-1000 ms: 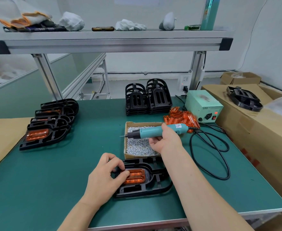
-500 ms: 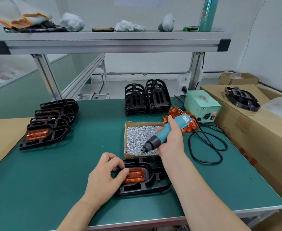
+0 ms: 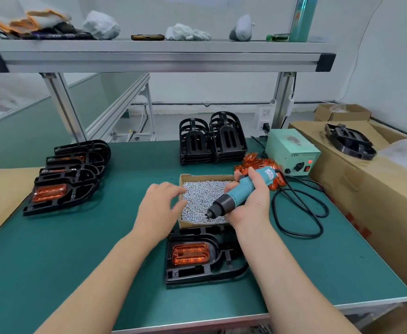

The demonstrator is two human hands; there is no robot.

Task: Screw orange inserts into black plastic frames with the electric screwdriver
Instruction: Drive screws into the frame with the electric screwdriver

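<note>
A black plastic frame [image 3: 204,273] with an orange insert [image 3: 190,253] seated in it lies on the green mat near the front edge. Behind it stands a cardboard box of small silver screws [image 3: 203,200]. My right hand [image 3: 251,206] grips the teal electric screwdriver [image 3: 239,192], tilted so its tip points down-left into the screws. My left hand [image 3: 160,208] hovers at the box's left edge with relaxed, spread fingers and holds nothing. Loose orange inserts [image 3: 257,166] are piled behind the box.
Finished frames with inserts [image 3: 62,179] are stacked at the left. Two stacks of bare black frames [image 3: 212,139] stand at the back. A green power supply [image 3: 292,151] and its looped black cable [image 3: 301,213] sit to the right, beside cardboard boxes [image 3: 378,189].
My left hand left the frame and moved up to the screw box. My right hand swung the screwdriver from level to tip-down into the screws.
</note>
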